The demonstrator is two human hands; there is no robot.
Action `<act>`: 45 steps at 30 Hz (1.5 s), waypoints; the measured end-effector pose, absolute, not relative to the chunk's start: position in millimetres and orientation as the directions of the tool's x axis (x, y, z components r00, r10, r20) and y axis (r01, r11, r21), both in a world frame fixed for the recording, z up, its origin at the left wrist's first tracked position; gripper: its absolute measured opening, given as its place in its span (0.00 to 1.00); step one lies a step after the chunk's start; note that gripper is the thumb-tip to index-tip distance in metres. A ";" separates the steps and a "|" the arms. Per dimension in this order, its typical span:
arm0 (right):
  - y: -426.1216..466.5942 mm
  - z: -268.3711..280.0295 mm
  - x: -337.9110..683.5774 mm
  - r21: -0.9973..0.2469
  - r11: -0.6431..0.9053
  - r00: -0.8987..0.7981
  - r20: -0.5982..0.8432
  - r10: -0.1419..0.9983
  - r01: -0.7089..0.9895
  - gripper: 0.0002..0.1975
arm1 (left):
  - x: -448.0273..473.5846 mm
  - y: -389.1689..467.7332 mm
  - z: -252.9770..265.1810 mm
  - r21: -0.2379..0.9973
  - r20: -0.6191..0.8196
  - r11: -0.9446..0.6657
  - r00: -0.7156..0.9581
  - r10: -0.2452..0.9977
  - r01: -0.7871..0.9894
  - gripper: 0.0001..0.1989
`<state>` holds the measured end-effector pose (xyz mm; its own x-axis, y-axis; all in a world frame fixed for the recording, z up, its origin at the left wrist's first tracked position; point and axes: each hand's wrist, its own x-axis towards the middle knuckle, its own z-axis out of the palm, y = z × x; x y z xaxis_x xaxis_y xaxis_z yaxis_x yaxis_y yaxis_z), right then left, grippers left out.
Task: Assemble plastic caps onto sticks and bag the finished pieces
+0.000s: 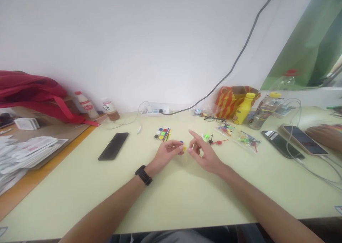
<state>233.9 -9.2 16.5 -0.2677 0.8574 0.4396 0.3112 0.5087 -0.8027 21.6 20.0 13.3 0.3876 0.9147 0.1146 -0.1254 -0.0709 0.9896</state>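
My left hand [169, 153], with a black watch on its wrist, pinches a small yellow plastic piece [184, 148] with a bit of blue at its top. A thin yellow part seems to hang below it, but it is blurred. Close on the right is my right hand [204, 153], its index finger stretched out and its thumb apart, with nothing seen in it. Behind my left hand lie several coloured round discs [161, 133] and a few thin coloured sticks [166, 134]. Beyond my right hand are green pieces [206, 137] and a red and black piece [219, 142].
A black phone [113, 146] lies at left. On the right are small plastic bags of parts [247, 140], a yellow bottle [243, 108], a clear bottle [264, 111] and two phones [304, 140] on cables. Another person's hand [324, 134] rests at far right. A power strip [155, 110] sits by the wall.
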 end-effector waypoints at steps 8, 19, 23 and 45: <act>0.1 17.9 237.0 -0.838 0.419 -0.228 0.358 0.906 0.349 0.25 | 22.9 18.4 15.1 0.988 0.115 -0.070 0.363 0.925 -0.134 0.16; -5.6 17.7 229.8 -0.906 0.394 -0.333 0.328 0.884 0.153 0.08 | 22.0 19.1 13.5 0.987 0.131 -0.085 0.386 0.913 -0.135 0.15; -4.9 16.7 230.4 -0.901 0.406 -0.321 0.342 0.883 0.156 0.09 | 22.2 18.8 14.3 0.985 0.140 -0.089 0.382 0.913 -0.150 0.15; -3.6 20.0 231.9 -0.899 0.413 -0.245 0.371 0.896 0.147 0.13 | 21.1 20.0 13.3 0.986 0.138 -0.095 0.368 0.920 -0.133 0.14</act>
<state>231.9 -3.6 20.0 -0.2449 0.8957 0.3712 0.1473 0.4128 -0.8988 21.1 20.0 13.3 0.3677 0.9196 0.1385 -0.1334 -0.0952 0.9865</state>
